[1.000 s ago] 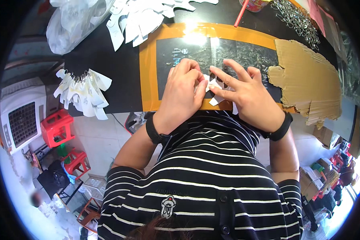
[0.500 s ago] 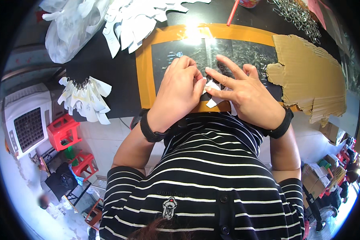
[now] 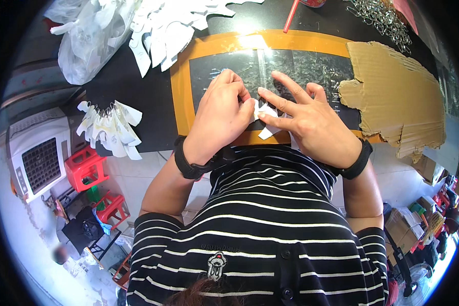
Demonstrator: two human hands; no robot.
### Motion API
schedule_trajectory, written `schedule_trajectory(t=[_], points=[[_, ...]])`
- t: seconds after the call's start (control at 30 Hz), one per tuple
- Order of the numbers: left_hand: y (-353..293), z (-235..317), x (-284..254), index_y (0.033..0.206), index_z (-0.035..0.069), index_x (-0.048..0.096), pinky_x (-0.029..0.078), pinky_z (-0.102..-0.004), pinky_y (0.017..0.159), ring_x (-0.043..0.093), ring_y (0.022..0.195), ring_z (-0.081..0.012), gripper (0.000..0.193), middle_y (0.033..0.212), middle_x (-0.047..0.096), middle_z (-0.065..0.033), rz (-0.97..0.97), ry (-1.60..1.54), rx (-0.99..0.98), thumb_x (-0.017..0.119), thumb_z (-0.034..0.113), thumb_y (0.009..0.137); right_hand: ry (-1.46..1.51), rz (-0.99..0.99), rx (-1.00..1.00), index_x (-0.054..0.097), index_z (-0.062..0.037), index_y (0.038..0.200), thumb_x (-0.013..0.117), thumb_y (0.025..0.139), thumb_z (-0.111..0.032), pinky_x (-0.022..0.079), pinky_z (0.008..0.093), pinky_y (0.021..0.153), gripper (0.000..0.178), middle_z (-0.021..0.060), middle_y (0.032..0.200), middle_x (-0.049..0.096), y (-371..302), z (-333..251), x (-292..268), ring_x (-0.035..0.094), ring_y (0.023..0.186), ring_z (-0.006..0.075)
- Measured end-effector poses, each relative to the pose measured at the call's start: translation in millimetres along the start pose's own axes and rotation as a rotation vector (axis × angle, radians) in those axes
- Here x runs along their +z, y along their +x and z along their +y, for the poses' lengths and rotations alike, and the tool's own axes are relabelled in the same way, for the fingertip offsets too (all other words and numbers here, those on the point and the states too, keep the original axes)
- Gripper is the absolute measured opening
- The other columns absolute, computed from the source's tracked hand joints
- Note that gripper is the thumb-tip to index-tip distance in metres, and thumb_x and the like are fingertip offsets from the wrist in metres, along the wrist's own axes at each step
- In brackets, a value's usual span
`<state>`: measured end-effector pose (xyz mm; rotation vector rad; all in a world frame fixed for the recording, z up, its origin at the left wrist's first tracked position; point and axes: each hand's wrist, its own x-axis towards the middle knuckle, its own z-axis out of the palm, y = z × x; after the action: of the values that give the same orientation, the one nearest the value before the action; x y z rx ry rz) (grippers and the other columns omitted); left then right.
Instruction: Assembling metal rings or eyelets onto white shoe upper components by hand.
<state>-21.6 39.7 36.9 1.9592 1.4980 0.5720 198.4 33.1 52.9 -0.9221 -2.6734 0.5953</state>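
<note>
My left hand [image 3: 217, 115] is closed in a pinch at a small white cut-out piece [image 3: 271, 130], its thumb and index finger at the piece's left edge. Facing it, my right hand [image 3: 313, 122] holds more of these white pieces low between thumb and index finger, with its other fingers stretched apart. Thin wire loops seem to show at the pieces' upper ends, partly hidden by the fingers. Both hands are over a dark work mat [image 3: 229, 61] edged with brown tape [image 3: 183, 97]. Small metal bits lie scattered on the mat.
Left on the black table lies a bunch of white pieces on metal hooks [image 3: 109, 127]. Behind are white cut-outs [image 3: 163, 38] and a clear plastic bag [image 3: 94, 46]. Torn cardboard [image 3: 398, 97] covers the right side; metal chain-like hardware [image 3: 382, 23] and a red stick [image 3: 291, 16] lie beyond.
My left hand and the white pieces have shifted slightly left, and the right index fingertip and thumb have moved a little left too. Both hands keep nearly the same hold.
</note>
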Motion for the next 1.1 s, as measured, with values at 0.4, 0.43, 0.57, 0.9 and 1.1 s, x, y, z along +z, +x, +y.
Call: schedule_trajectory(t=[0.4, 0.43, 0.57, 0.9, 1.1], points=[[20, 14, -20, 0.091, 0.001, 0.053, 0.049, -0.0412, 0.072, 0.061, 0.084, -0.0336, 0.027, 0.093, 0.050, -0.0168, -0.224, 0.223, -0.136, 0.073, 0.015, 0.081, 0.034, 0.081, -0.047, 0.071, -0.0090, 0.110, 0.065, 0.078, -0.008, 0.032, 0.0485, 0.102, 0.032, 0.0125, 0.137, 0.056, 0, 4, 9, 0.038, 0.139, 0.0310], [21, 15, -21, 0.093, 0.001, 0.051, 0.049, -0.0422, 0.072, 0.061, 0.083, -0.0342, 0.029, 0.093, 0.049, -0.0173, -0.257, 0.226, -0.134, 0.074, 0.015, 0.081, 0.036, 0.087, -0.049, 0.071, -0.0090, 0.110, 0.065, 0.078, -0.008, 0.032, 0.0485, 0.102, 0.032, 0.0125, 0.137, 0.056, 0, 4, 9, 0.038, 0.139, 0.0310], [26, 19, -24, 0.094, 0.001, 0.051, 0.050, -0.0431, 0.072, 0.060, 0.082, -0.0352, 0.026, 0.095, 0.049, -0.0179, -0.324, 0.215, -0.154, 0.072, 0.013, 0.082, 0.012, 0.108, -0.064, 0.070, -0.0084, 0.110, 0.066, 0.077, -0.007, 0.032, 0.0499, 0.103, 0.033, 0.0136, 0.136, 0.057, 0, 4, 12, 0.039, 0.139, 0.0320], [-18, 12, -2, 0.090, 0.000, 0.057, 0.048, -0.0392, 0.080, 0.059, 0.089, -0.0350, 0.012, 0.095, 0.056, -0.0167, -0.033, 0.162, 0.042, 0.066, 0.007, 0.086, 0.046, 0.166, 0.030, 0.070, -0.0212, 0.116, 0.061, 0.073, 0.005, 0.027, 0.0464, 0.103, 0.052, 0.0084, 0.150, 0.046, -10, 0, 8, 0.035, 0.141, 0.0298], [-35, 8, 5, 0.091, 0.001, 0.059, 0.049, -0.0380, 0.073, 0.061, 0.086, -0.0327, 0.013, 0.089, 0.063, -0.0145, 0.073, 0.029, 0.048, 0.068, 0.002, 0.083, -0.110, 0.179, 0.060, 0.069, -0.0232, 0.118, 0.059, 0.073, 0.006, 0.027, 0.0451, 0.103, 0.054, 0.0070, 0.149, 0.047, -17, -10, 11, 0.038, 0.139, 0.0293]])
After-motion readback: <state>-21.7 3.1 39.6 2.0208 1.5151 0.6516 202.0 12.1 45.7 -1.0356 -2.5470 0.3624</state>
